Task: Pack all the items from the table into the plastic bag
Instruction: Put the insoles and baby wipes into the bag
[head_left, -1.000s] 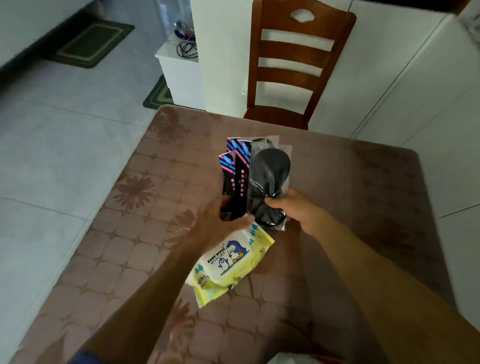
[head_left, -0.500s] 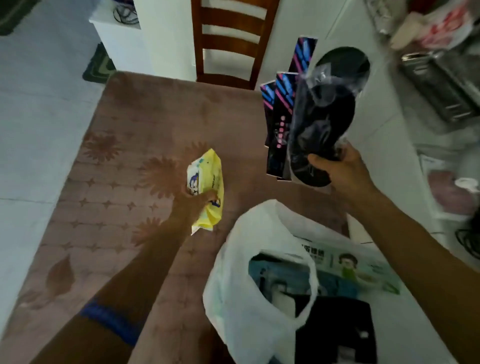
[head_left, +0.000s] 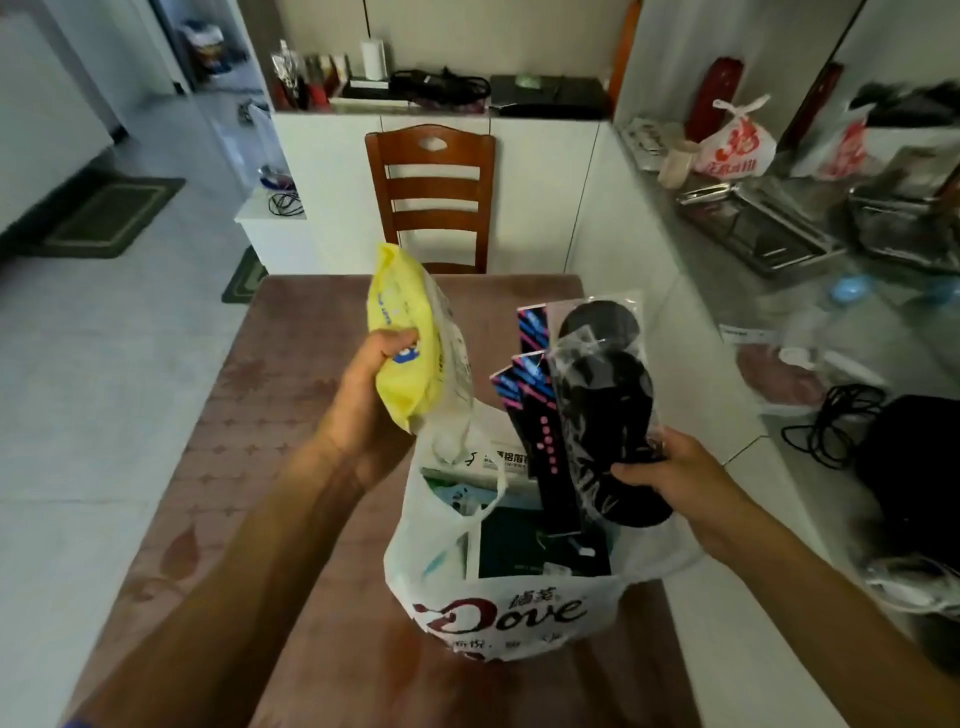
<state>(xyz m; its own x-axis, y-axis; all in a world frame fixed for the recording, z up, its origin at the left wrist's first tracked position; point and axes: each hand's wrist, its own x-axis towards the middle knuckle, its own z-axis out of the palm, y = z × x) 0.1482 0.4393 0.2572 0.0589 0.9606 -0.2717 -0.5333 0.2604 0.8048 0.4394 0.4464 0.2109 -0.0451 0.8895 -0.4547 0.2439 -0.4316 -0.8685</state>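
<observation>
A white plastic bag (head_left: 498, 616) with a red logo stands open on the brown table (head_left: 291, 395), near its front right. Several packs and a dark box lie inside it. My left hand (head_left: 363, 384) grips a yellow pack of baby wipes (head_left: 410, 332), held upright just above the bag's left handle. My right hand (head_left: 670, 473) grips a bundle of clear-wrapped black items (head_left: 608, 395) together with dark slim packs with pink and blue stripes (head_left: 535, 395). The bundle's lower end dips into the bag's mouth on the right side.
A wooden chair (head_left: 434, 197) stands behind the table's far edge. A grey counter (head_left: 727, 270) to the right carries metal trays, plastic bags, black cables and a dark bag. White cabinets line the back; tiled floor with green mats lies to the left.
Both hands lifted their items off the table and brought them over the bag. The black bundle came down into the bag's mouth; the wipes rose above the left handle.
</observation>
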